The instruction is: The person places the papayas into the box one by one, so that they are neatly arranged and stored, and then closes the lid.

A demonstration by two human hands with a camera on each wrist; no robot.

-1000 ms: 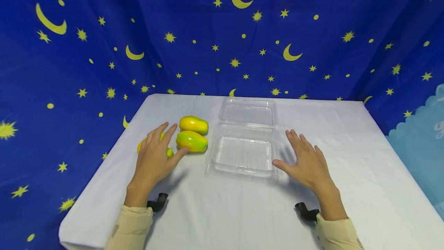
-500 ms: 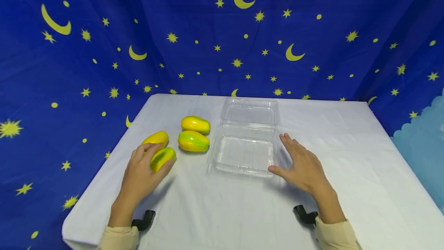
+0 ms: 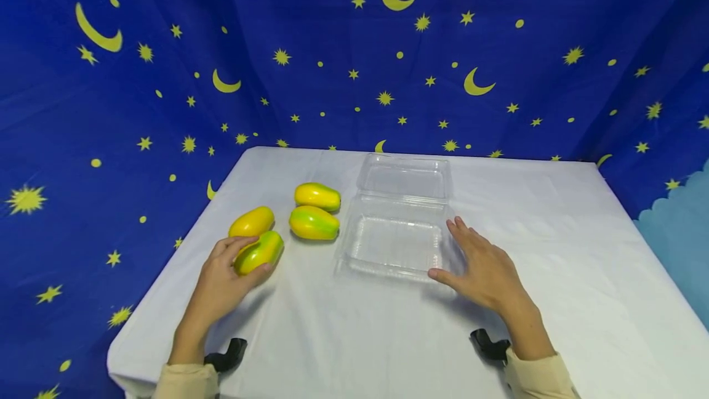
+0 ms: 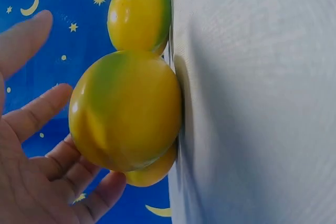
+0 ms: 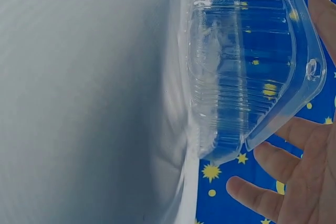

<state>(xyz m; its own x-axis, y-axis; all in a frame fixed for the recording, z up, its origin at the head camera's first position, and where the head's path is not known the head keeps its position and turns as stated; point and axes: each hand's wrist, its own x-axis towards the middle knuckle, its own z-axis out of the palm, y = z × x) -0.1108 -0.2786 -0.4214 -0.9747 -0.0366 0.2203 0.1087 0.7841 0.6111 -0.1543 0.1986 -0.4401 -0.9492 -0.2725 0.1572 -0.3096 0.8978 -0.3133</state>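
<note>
My left hand (image 3: pixel 223 277) is spread over the nearest yellow-green papaya (image 3: pixel 259 252) at the table's left side. In the left wrist view the thumb stands apart from this papaya (image 4: pixel 126 111), while the fingertips are right at its side. Just behind it lies a yellower papaya (image 3: pixel 252 221). Two more, a front papaya (image 3: pixel 314 223) and a back papaya (image 3: pixel 317 196), lie side by side to the right. A clear plastic clamshell box (image 3: pixel 396 245) lies unfolded at the middle. My right hand (image 3: pixel 487 266), fingers extended, hovers at the box's right side and holds nothing.
The clamshell's lid (image 3: pixel 405 178) lies folded back toward the far table edge. White cloth covers the table (image 3: pixel 554 233). A blue curtain (image 3: pixel 332 36) with moons and stars hangs behind and to the left. Black wrist mounts (image 3: pixel 227 356) sit under both forearms.
My left hand has moved down and back toward the near left papaya, uncovering the two left papayas. The right hand has barely shifted. The head view has turned slightly left.
</note>
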